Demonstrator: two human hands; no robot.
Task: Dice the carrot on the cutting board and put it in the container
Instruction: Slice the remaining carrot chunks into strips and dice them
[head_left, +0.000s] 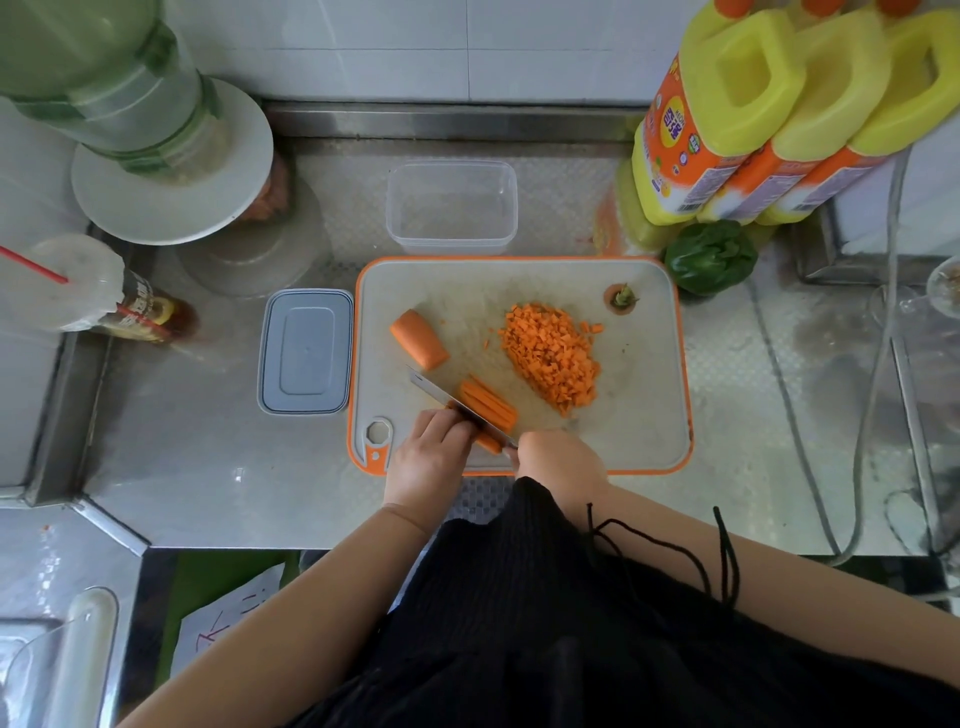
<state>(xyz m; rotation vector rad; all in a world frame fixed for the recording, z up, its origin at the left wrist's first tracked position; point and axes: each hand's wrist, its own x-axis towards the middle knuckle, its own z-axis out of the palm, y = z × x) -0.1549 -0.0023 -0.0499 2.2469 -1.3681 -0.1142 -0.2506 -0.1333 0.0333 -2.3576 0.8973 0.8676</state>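
On the orange-rimmed cutting board (644, 415) lies a heap of diced carrot (550, 356), a whole carrot chunk (418, 339), and a bundle of carrot sticks (488, 401) near the front edge. My right hand (561, 462) grips the handle of a knife (441, 392), whose blade crosses the sticks. My left hand (428, 457) has its fingers curled over the near end of the sticks, right beside the blade. A carrot top (622, 299) sits at the board's far right corner. The clear container (452, 208) stands behind the board with nothing in it.
A grey lid (305, 352) lies left of the board. Yellow bottles (769, 114) and a green pepper (710, 255) stand at the back right. A white plate with a green bottle (171, 156) and a cup with a red straw (67, 283) are at the left.
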